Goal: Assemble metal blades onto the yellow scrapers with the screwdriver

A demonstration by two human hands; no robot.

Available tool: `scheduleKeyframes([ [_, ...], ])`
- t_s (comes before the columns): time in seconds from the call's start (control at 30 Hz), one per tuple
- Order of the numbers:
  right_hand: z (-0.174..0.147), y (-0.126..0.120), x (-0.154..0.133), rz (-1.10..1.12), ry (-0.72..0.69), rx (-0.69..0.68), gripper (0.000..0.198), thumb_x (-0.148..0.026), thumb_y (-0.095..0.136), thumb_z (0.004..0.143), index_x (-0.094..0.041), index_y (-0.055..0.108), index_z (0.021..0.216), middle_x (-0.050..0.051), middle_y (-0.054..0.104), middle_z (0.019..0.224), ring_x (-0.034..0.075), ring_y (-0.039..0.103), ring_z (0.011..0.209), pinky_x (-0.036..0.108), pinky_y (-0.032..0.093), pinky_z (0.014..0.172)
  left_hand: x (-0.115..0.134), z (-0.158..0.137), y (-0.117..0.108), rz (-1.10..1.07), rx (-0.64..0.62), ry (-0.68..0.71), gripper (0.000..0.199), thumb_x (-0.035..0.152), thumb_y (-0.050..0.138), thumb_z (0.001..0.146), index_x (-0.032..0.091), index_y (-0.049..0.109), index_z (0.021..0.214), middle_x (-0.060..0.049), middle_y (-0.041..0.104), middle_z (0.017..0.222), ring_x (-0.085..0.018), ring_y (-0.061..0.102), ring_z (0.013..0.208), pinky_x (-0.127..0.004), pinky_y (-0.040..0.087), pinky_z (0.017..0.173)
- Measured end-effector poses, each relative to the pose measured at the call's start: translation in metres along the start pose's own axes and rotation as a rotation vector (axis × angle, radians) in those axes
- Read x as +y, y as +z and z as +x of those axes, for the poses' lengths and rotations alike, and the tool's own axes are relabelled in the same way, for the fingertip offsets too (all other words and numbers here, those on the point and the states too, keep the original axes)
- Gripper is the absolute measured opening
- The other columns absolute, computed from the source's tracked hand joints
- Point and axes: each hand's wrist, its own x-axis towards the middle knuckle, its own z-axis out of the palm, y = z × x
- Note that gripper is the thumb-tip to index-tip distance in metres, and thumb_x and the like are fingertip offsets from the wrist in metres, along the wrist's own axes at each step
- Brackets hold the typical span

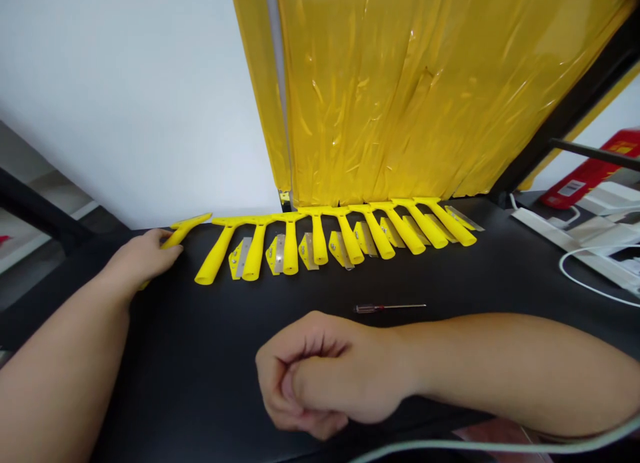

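Note:
At the left end of a row, my left hand [143,255] is closed around a yellow T-shaped plastic handle [186,229], whose head sticks out past the fingers. My right hand [320,376] is curled into a fist over the near part of the black table, thumb pressed against the fingers; whatever it may hold is hidden. Several more yellow T-shaped handles [216,255] lie side by side along the back edge, heads toward the wall. Between them lie small yellow pieces with metal blades [243,257]. A screwdriver [390,307] lies just beyond my right wrist.
The black table [200,356] meets a white panel [150,103] and a yellow plastic curtain [390,103] at the back. On the right are a white power strip [575,249], a white cable [595,286] and a red package [590,173]. A pale cord [450,445] crosses the front.

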Motion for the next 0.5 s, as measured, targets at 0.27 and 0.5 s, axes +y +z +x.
scheduleKeyframes([
  [0.27,-0.020,-0.016,-0.044,-1.384,-0.016,0.052,0.008,-0.014,0.059,0.093,-0.017,0.062,0.085,0.001,0.060,0.085,0.014,0.054,0.077,0.027,0.042,0.072,0.006,-0.005,-0.004,0.011,0.076,-0.014,0.068,0.043,0.059,0.088,0.000,0.061,0.140,-0.021,0.074,0.114,-0.033,0.067,0.096,-0.033,0.049,0.075],
  [0.5,-0.073,-0.057,-0.066,-1.514,0.302,0.301,0.013,-0.029,0.072,0.093,-0.020,0.070,0.101,0.004,0.069,0.098,0.018,0.061,0.085,0.029,0.043,0.072,0.042,-0.042,-0.032,-0.134,0.309,0.038,0.056,0.033,0.051,0.095,0.004,0.054,0.143,-0.023,0.065,0.134,-0.037,0.062,0.122,-0.047,0.050,0.104],
])
